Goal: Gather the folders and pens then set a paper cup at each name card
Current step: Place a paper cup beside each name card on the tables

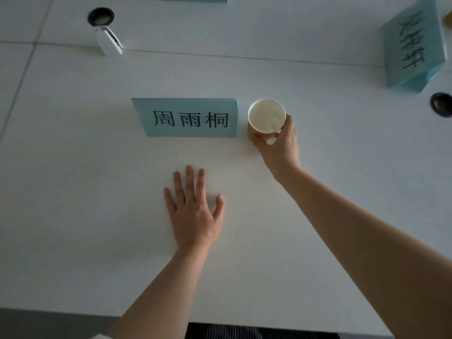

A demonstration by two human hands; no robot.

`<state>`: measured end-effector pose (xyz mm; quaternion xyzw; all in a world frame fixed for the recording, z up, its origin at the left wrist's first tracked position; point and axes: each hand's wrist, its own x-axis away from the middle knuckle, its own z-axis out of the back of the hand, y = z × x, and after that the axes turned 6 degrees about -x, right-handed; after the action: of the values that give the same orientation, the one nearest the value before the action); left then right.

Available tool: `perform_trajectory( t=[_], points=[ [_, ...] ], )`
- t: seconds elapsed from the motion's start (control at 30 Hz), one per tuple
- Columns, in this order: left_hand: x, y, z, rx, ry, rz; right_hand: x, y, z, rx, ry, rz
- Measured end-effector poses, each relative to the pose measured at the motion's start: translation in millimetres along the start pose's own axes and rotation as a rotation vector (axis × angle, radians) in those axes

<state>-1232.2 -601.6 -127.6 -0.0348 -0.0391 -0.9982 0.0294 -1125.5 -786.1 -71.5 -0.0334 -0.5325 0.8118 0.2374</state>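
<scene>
In the head view, the right hand curls its thumb and fingers around a paper cup, which stands upright on the white table, mouth up, its long axis vertical. The cup sits just beside the right end of the blue name card, whose printed face points toward the person. The left hand lies flat on the table, nearer the person than that card, fingers spread wide and pointing toward it, holding nothing.

A second name card stands beyond the cup, far right.
</scene>
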Motion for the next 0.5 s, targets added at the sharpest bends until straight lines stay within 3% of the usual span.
perform_trajectory(
  t=[0.23,0.5],
  points=[
    [0,0,-1,-0.008,0.012,0.002,1,8,-3,0.04,-0.021,-0.008],
    [2,-3,2,0.004,-0.046,-0.024,91,37,41,0.186,-0.157,0.052]
  ],
)
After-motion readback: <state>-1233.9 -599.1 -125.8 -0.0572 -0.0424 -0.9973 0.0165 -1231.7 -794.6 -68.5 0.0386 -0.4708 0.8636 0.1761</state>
